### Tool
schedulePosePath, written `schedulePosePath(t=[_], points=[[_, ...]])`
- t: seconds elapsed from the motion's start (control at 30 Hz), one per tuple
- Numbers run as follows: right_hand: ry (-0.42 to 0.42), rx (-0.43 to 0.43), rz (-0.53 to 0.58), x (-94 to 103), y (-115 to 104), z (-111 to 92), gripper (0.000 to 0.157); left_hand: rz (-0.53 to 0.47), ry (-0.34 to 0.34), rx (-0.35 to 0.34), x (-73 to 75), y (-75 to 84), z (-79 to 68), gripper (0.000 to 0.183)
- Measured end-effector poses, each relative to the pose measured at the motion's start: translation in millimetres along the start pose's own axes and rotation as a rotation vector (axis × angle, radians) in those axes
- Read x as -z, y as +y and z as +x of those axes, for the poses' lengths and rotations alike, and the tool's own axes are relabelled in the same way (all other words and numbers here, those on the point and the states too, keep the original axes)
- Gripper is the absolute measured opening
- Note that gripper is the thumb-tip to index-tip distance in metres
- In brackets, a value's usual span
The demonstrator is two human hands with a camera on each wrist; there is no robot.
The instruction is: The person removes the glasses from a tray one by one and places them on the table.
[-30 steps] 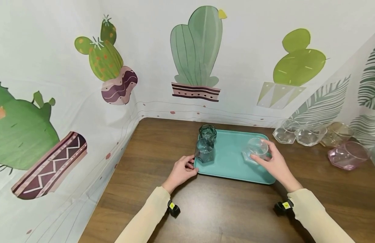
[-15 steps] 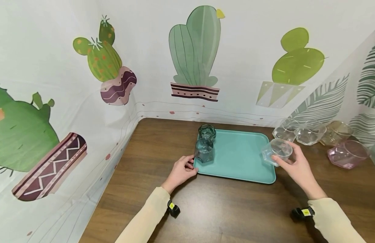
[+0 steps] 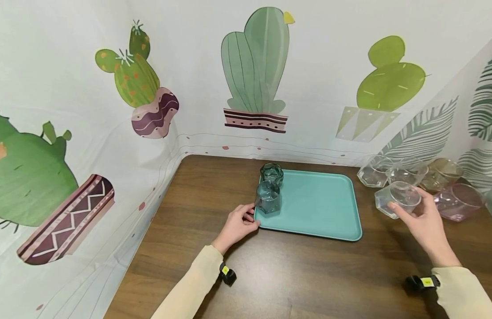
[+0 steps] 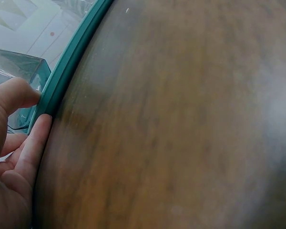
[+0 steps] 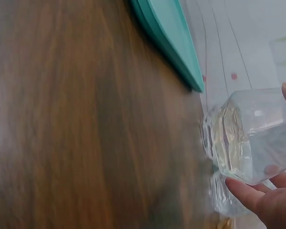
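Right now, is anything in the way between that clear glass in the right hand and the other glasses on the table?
Nothing visible: the clear glass in the right hand is already beside the group of glasses.

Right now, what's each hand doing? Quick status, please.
Right hand holds clear glass off the tray. Left hand pinches tray edge. Other glasses close ahead.
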State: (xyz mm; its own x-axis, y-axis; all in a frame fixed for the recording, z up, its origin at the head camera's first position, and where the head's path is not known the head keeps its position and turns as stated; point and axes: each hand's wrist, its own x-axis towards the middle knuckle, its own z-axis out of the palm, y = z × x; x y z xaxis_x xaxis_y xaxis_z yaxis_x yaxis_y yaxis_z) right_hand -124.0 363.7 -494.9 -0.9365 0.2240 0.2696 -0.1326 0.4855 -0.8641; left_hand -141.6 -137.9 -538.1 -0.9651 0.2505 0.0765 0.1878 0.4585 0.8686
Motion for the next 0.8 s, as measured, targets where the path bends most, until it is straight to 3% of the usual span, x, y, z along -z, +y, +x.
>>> schedulePosePath(t=[0.17, 0.4, 0.6, 0.8], points=[[0.035, -0.053, -0.078, 12.3, 5.9, 1.3, 0.063, 0.004, 0.001, -0.001, 0.8, 0.3, 0.4, 0.06], [0.11, -0.179, -0.251, 16.3, 14.6, 5.0, 0.077, 0.015, -0.005, -0.003, 1.0, -0.8, -1.1, 0.06], [0.191, -0.265, -0.269, 14.7, 18.5, 8.6, 0.076, 0.016, -0.018, 0.011, 0.6, -0.9, -1.4, 0.06], [0.211, -0.3, -0.275, 13.9, 20.7, 11.6, 0.078, 0.011, -0.012, 0.008, 0.8, 0.6, -0.5, 0.06]])
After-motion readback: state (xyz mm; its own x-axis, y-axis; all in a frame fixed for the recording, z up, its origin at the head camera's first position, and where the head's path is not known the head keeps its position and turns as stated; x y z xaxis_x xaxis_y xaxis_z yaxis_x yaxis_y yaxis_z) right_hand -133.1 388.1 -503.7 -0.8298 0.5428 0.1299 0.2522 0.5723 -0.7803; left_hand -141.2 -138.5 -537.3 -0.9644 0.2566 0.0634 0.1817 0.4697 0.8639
